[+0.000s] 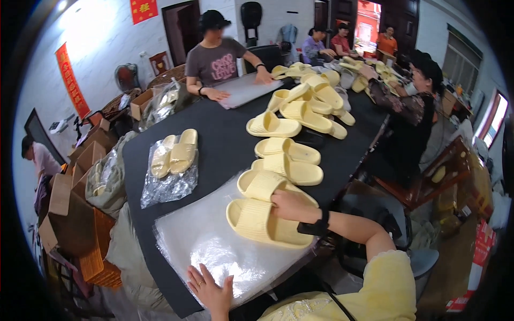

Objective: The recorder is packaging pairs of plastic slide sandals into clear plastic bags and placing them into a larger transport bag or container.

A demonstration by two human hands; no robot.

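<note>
Centre of frame: right hand (294, 206) looks clamped on 2 yellow slippers (256, 218), at their inner edges, long axes running left-right, toes left. Left hand (211, 291), farther off at lower centre, fingers spread, holds nothing; clear bag stack (184, 230) beneath.

Indoor light is bright overall, strongest in a white bloom that washes out the upper left wall (88, 27). Daylight glows through the far doorway (368, 27) and the window (495, 115) at right. Hard white glare bursts across the stack of clear plastic sheets (184, 235) (the dark tabletop (214, 134) mostly swallows its light). The yellow slippers (254, 219) look reasonably sharp; distant figures are softer. Straight edges bow toward the rim, and the corners fall to black.
</note>
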